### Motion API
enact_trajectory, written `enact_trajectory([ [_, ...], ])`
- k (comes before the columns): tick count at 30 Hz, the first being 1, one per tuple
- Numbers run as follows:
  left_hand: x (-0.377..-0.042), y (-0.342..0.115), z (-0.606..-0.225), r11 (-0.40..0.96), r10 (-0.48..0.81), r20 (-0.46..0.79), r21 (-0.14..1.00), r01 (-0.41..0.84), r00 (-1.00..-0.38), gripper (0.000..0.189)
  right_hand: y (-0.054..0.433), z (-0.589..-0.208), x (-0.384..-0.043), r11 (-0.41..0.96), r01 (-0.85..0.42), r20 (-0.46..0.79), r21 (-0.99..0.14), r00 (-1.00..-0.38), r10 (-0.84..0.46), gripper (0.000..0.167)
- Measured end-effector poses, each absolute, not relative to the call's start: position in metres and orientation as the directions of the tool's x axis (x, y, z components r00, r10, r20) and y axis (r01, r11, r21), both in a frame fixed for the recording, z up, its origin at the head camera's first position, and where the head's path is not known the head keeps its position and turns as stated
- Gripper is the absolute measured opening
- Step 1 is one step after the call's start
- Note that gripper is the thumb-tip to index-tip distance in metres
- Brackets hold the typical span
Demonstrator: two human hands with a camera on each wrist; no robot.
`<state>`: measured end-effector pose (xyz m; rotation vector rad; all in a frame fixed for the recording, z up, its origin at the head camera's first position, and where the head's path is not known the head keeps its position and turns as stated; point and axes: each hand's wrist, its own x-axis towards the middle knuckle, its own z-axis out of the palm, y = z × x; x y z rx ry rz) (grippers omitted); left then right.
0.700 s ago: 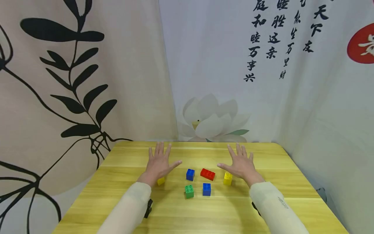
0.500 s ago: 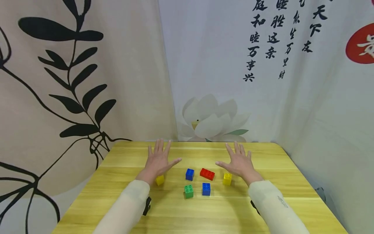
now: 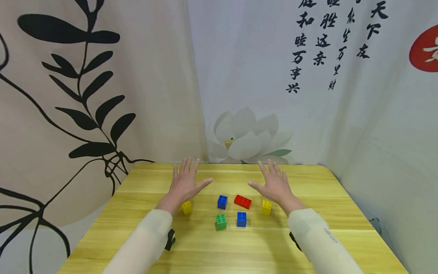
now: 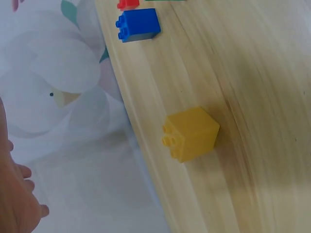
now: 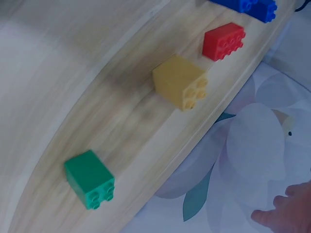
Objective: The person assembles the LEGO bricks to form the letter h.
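Observation:
Both hands are held over the table with fingers spread and nothing in them. My left hand (image 3: 183, 185) is nearest a yellow brick (image 3: 186, 207), which shows beside the wrist and again in the left wrist view (image 4: 192, 134). My right hand (image 3: 275, 186) is nearest another yellow brick (image 3: 266, 207). Between the hands lie a red brick (image 3: 243, 201), a blue brick (image 3: 222, 202), a second blue brick (image 3: 241, 219) and a green brick (image 3: 221, 222). In the right wrist view a further green brick (image 5: 90, 178) stands beyond the yellow one; the right arm seems to hide it from the head view.
The wooden table (image 3: 219, 251) ends at a curtain (image 3: 164, 95) with printed leaves, a lotus and writing. A thin dark cable (image 3: 376, 224) shows past the table's right edge. Dark bands (image 3: 170, 239) sit at both forearms.
Both hands have shifted slightly up in the head view, the right one also to the left. More of the left yellow brick shows. The bricks have not moved on the table.

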<state>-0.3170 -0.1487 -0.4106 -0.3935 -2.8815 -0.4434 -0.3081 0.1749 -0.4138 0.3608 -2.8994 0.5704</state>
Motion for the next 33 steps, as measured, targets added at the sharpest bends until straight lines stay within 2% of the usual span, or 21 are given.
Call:
enact_trajectory([
  [12, -0.308, -0.147, -0.419, 0.824, 0.188, 0.215, 0.496, 0.273, -0.958, 0.095, 0.158, -0.421, -0.298, 0.809, -0.273, 0.173, -0.521, -0.962, -0.213, 0.085],
  [20, -0.299, -0.137, -0.429, 0.72, 0.138, 0.207, 0.651, 0.242, -0.969, 0.092, 0.151, -0.429, -0.29, 0.734, -0.253, 0.167, -0.63, -0.967, -0.19, 0.075],
  [26, -0.289, -0.129, -0.445, 0.639, 0.125, 0.184, 0.736, 0.221, -0.975, 0.086, 0.146, -0.444, -0.285, 0.689, -0.217, 0.146, -0.692, -0.976, -0.16, 0.07],
  [33, -0.282, -0.123, -0.46, 0.555, 0.12, 0.163, 0.807, 0.202, -0.979, 0.089, 0.143, -0.453, -0.275, 0.631, -0.189, 0.147, -0.752, -0.982, -0.119, 0.064],
])
